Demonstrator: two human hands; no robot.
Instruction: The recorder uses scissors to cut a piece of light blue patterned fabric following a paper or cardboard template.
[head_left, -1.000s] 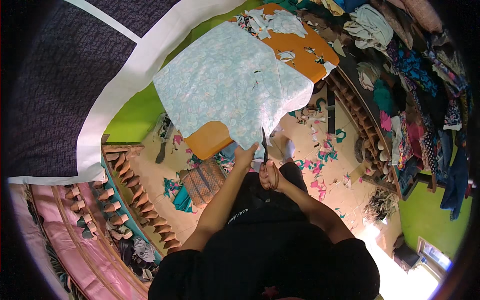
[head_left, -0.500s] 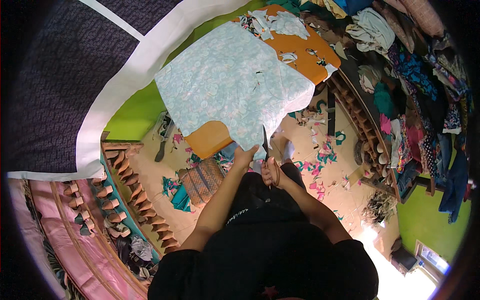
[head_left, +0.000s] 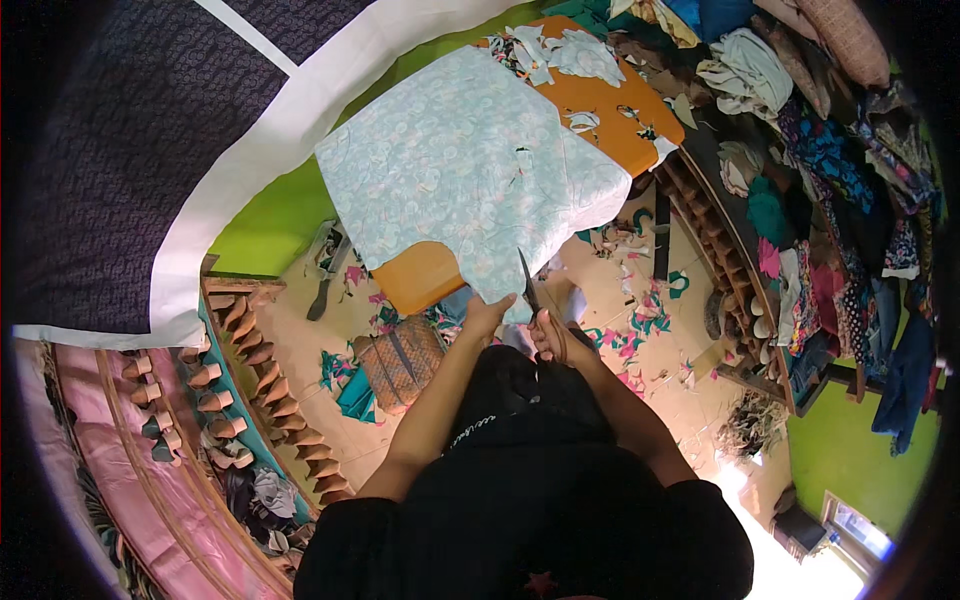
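A pale mint floral fabric (head_left: 450, 160) is spread over an orange table (head_left: 415, 285), its near edge hanging toward me. My left hand (head_left: 487, 317) is closed on the near corner of this cloth, thumb on top. In my right hand (head_left: 552, 338) is a pair of dark scissors (head_left: 527, 275), fingers wrapped round the handles. The blades point away from me and lie at the right side of the held corner. Whether they are parted is hard to make out.
Fabric scraps (head_left: 650, 320) litter the tiled floor. A brown woven bag (head_left: 402, 362) stands left of my legs. Shoe racks (head_left: 270, 375) line the left side, and another rack (head_left: 715, 235) the right. Piled clothes (head_left: 830, 150) fill the right shelf. More offcuts (head_left: 585, 55) lie on the table's far end.
The scissors have tilted, their tips swinging slightly left, and my right hand has turned a little. My left hand keeps its hold on the cloth. The whole view has shifted slightly.
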